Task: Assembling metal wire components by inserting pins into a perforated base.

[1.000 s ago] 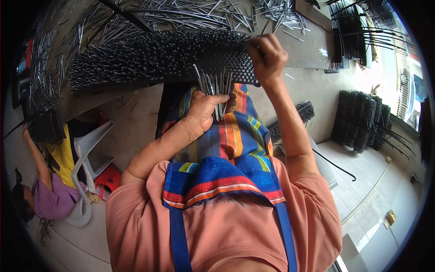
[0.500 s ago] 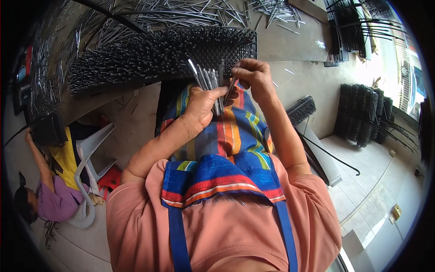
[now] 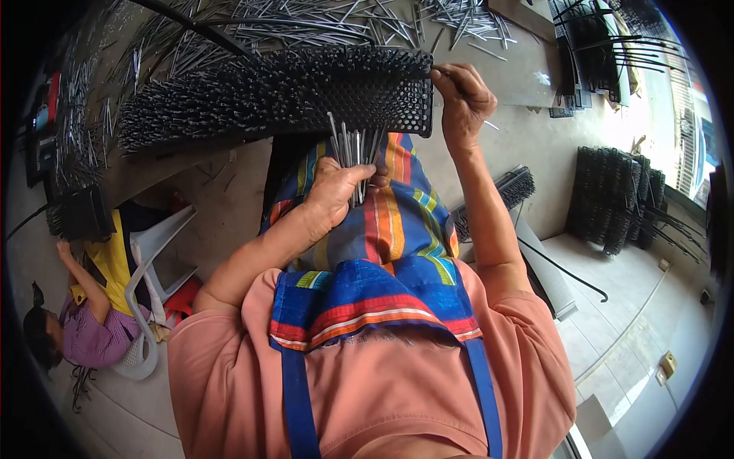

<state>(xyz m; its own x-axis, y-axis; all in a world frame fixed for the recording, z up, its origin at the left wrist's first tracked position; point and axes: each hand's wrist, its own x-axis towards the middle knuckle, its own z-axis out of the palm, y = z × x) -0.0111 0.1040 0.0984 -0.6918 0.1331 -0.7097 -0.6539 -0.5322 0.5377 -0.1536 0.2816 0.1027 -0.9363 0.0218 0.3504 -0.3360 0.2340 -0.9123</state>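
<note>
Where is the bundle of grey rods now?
Upper centre of the head view: the bundle is in the left hand, by the near edge of the black panel.

Loose rods [image 3: 283,30] on grey table [image 3: 508,78]

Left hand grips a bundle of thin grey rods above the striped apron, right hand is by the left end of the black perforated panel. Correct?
One error: the right hand is by the right end of the black perforated panel, as the head view shows. The left hand does grip the thin grey rods above the striped apron.
</note>
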